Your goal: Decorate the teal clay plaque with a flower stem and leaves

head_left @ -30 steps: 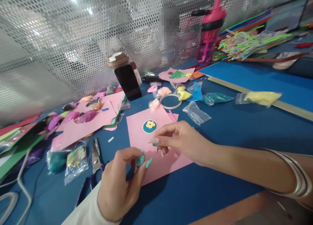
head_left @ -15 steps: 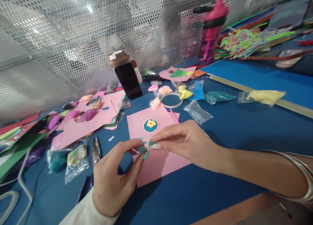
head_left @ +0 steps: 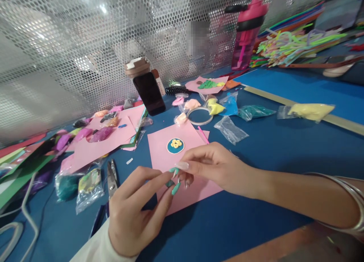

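My left hand (head_left: pixel 142 209) pinches a small lump of dark green clay (head_left: pixel 170 183) between thumb and fingertips. Its mint-green nails meet the fingertips of my right hand (head_left: pixel 210 164), which is closed in a pinch. Whatever lies between the right fingers is hidden. Both hands are over a pink sheet of paper (head_left: pixel 159 135). On that sheet, just beyond the fingers, lies a blue clay disc (head_left: pixel 173 150) with a pale rim and several small cream-yellow clay pieces (head_left: pixel 176 143) grouped on it.
Scissors (head_left: pixel 112 176) lie left of my left hand. Farther back are a phone (head_left: pixel 149 93) leaning on a cup (head_left: pixel 137 66), a ring (head_left: pixel 200 122), bagged clay (head_left: pixel 256 112) and a pink bottle (head_left: pixel 247 34). Pink papers (head_left: pixel 93 152) with clay packets spread left; a perforated metal screen (head_left: pixel 93 57) stands behind.
My fingertips have come together, and the green piece in the right pinch is now out of sight. The green lump in my left hand has moved slightly right and nearer to me.
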A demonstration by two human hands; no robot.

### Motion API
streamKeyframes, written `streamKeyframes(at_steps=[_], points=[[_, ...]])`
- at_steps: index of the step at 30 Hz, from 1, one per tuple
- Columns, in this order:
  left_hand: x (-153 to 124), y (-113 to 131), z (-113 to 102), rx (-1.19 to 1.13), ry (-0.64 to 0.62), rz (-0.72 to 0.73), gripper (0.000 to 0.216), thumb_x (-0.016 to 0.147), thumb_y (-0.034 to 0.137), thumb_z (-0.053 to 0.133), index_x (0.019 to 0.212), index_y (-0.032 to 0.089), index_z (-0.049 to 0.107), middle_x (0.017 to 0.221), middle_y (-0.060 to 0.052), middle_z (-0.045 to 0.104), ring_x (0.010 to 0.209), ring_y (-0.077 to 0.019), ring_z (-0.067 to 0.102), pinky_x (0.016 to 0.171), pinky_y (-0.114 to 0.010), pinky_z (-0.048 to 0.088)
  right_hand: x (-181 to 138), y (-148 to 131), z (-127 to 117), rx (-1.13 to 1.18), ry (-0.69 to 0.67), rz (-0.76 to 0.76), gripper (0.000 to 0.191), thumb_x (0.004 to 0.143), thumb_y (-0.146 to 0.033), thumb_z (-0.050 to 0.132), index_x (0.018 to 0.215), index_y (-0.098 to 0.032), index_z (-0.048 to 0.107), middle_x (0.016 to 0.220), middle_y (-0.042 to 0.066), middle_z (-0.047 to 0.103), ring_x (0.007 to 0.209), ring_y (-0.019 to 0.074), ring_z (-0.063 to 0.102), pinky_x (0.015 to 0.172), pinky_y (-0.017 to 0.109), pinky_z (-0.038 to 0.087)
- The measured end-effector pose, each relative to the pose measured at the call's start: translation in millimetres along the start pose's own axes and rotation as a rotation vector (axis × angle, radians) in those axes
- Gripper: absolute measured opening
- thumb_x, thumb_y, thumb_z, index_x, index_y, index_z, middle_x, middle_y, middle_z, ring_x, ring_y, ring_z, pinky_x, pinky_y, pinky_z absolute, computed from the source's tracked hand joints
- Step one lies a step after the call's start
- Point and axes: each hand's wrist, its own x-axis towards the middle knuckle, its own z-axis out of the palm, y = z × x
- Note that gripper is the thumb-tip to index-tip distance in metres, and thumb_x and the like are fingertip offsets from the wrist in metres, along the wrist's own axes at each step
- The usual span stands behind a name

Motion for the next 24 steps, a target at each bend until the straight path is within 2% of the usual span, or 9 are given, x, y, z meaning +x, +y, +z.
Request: streamKeyframes(at_steps=[3,7,11,13,16,20,24], points=[[1,1,0,0.096,0.018,0.039,0.027,0.072,0.006,0.055,0.097,0.015,0.058,0.080,-0.005,0.060,0.073,-0.0141,0.055,0.065,-0.028,0.043,0,2,0,0.014,0.031,0.006,0.016,0.077,-0.026,0.058,0.078,-0.012,0.064,0.068,0.001,0.062,0.062,0.0072,0.056,0.061,0.020,0.047],[3,-5,3,0.347,0.014,-0.002,0.017,0.071,0.012,0.055,0.086,0.018,0.059,0.074,-0.003,0.064,0.077,-0.0210,0.057,0.075,-0.040,0.038,1,2,-2,0.025,0.078,0.021,0.010,0.069,-0.020,0.066,0.076,-0.013,0.064,0.067,0.000,0.063,0.061,0.0071,0.059,0.054,0.016,0.045],[3,-14,7,0.456,-0.092,-0.042,0.023,0.073,0.018,0.056,0.095,0.023,0.061,0.093,-0.002,0.066,0.090,-0.0244,0.057,0.084,-0.046,0.035,2,3,-4,-0.037,0.095,0.061,0.011,0.069,-0.023,0.067,0.073,-0.014,0.064,0.064,0.001,0.064,0.061,0.0086,0.060,0.048,0.015,0.042],[3,-15,7,0.409,-0.080,-0.022,0.029,0.074,0.018,0.055,0.102,0.022,0.058,0.099,-0.004,0.064,0.092,-0.0242,0.055,0.084,-0.046,0.036,3,4,-5,-0.065,0.090,0.078,0.016,0.071,-0.029,0.065,0.074,-0.013,0.065,0.065,0.002,0.065,0.062,0.0093,0.060,0.048,0.016,0.042],[3,-11,4,0.234,-0.015,0.028,0.033,0.073,0.014,0.056,0.107,0.016,0.055,0.097,-0.007,0.062,0.092,-0.0217,0.053,0.080,-0.039,0.041,4,6,-3,-0.038,0.065,0.077,0.018,0.071,-0.030,0.065,0.073,-0.012,0.065,0.064,0.001,0.064,0.059,0.0078,0.059,0.055,0.018,0.046],[3,-8,3,0.014,-0.074,0.064,0.034,0.074,0.009,0.054,0.108,0.012,0.055,0.099,-0.009,0.059,0.093,-0.0188,0.053,0.079,-0.033,0.044,4,8,-1,0.005,0.031,0.076,0.014,0.069,-0.027,0.067,0.070,-0.013,0.065,0.060,-0.002,0.060,0.055,0.0052,0.055,0.055,0.017,0.047],[2,-11,4,-0.034,-0.059,0.132,0.032,0.076,0.003,0.052,0.106,0.014,0.056,0.096,-0.008,0.058,0.086,-0.0138,0.055,0.074,-0.027,0.046,3,6,0,0.004,-0.015,0.106,0.013,0.069,-0.025,0.066,0.071,-0.013,0.066,0.061,-0.002,0.060,0.057,0.0054,0.056,0.057,0.017,0.047]])
